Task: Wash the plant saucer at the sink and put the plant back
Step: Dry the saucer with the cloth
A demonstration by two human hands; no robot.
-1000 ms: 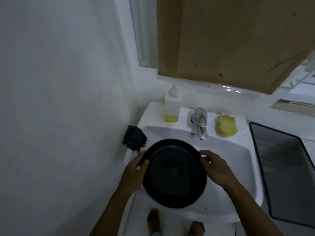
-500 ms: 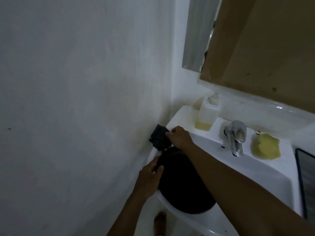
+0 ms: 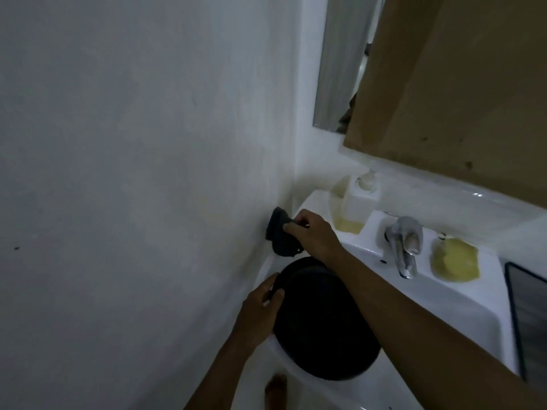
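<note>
over the sink point(image 3: 461, 291) basin, the black saucer point(image 3: 322, 329) sits tilted, left hand point(image 3: 257, 315) gripping its rim. right hand point(image 3: 313, 235) pinches a dark cloth point(image 3: 276, 232) at the wall. tap point(image 3: 404, 244) shows no running water. judgement: washing barely begun; scrubbing, rinsing and replacing the plant remain. no plant in view.

**Surroundings, head view**

I log a white wall point(image 3: 133, 143) filling the left. Up high is a mirror point(image 3: 340, 63), with a brown board point(image 3: 458, 84) overlapping its right side. A pump bottle point(image 3: 359, 199) sits in the corner, yellow liquid low in it. To its right are a chrome tap point(image 3: 404, 244), then a yellow lump point(image 3: 454, 260). A dark-rimmed tray point(image 3: 529, 315) is cut off at the right edge.
</note>
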